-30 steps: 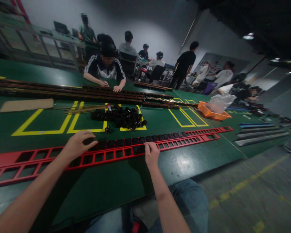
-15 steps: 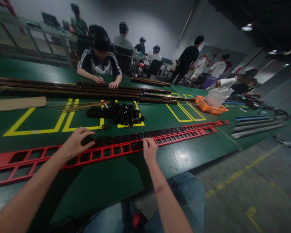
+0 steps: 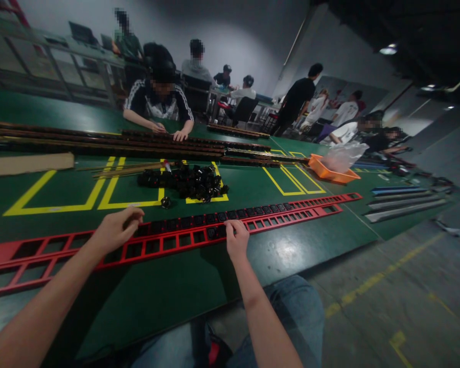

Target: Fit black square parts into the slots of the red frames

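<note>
Two long red frames (image 3: 163, 244) with rows of square openings lie side by side on the green table. Black square parts (image 3: 186, 222) fill several openings of the far frame, and a couple sit in the near one. My left hand (image 3: 117, 230) is over the far frame, left of its black parts, with fingers curled and whatever is between them hidden. At the near frame, beside its black parts, my right hand (image 3: 236, 236) has its fingers pressed together; what they hold, if anything, is hidden. A pile of black parts (image 3: 191, 181) lies beyond the frames, with one loose part (image 3: 166, 202) nearby.
Long dark strips (image 3: 99, 142) cross the table's far side, where a person (image 3: 159, 102) works. Cardboard (image 3: 28, 164) lies at the left. An orange bin (image 3: 333, 174) with a plastic bag and grey strips (image 3: 406, 204) are at the right.
My left hand has drawn slightly back to the left from the row of black parts, and its fingers have curled closer together. My right hand has stayed at the same spot.
</note>
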`<state>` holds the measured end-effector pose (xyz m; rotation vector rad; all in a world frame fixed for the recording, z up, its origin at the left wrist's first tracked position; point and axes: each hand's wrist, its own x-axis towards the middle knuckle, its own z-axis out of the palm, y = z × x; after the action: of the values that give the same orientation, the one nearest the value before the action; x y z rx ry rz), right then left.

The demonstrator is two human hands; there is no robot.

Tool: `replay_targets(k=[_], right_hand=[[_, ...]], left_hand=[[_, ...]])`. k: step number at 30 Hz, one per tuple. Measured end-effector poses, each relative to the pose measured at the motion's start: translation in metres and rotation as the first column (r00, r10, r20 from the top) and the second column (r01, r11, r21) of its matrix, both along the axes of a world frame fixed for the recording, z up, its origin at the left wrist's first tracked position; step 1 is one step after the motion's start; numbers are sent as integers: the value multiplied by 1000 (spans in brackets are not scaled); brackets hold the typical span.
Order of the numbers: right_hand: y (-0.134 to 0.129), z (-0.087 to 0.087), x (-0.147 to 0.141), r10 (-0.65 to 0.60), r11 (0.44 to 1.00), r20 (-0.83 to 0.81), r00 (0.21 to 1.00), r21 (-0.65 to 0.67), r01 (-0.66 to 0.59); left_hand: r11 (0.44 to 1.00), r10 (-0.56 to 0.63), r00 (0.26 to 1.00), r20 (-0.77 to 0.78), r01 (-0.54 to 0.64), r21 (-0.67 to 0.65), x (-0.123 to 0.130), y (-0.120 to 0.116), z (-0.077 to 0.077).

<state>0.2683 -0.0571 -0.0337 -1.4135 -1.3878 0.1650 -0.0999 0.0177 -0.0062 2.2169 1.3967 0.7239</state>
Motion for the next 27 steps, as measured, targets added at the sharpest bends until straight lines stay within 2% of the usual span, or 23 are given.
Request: replay_targets(k=[4, 12, 15, 21, 24, 27], right_hand=[[0, -1, 1, -4, 1000, 7, 1000, -1, 4], [0, -2, 1, -6, 1000, 6, 1000, -4, 6], [0, -1, 1, -7, 1000, 10, 1000, -13, 7], [1, -3, 1, -15, 1000, 11, 1000, -10, 15], [1, -4, 1, -14, 1000, 16, 1000, 1, 14], [1, -3, 1, -6, 1000, 21, 1000, -2, 6]], left_hand=[[992, -126, 988, -92, 126, -12, -6, 3, -1], [999, -21, 998, -53, 24, 44, -3, 7, -7], [995, -77, 994, -72, 81, 50, 1, 8, -5], [972, -210, 954, -215, 228, 61, 1, 6, 1], [968, -213, 941, -263, 240, 77, -4, 4, 2], [976, -187, 950, -249, 210, 67, -6, 2, 1]])
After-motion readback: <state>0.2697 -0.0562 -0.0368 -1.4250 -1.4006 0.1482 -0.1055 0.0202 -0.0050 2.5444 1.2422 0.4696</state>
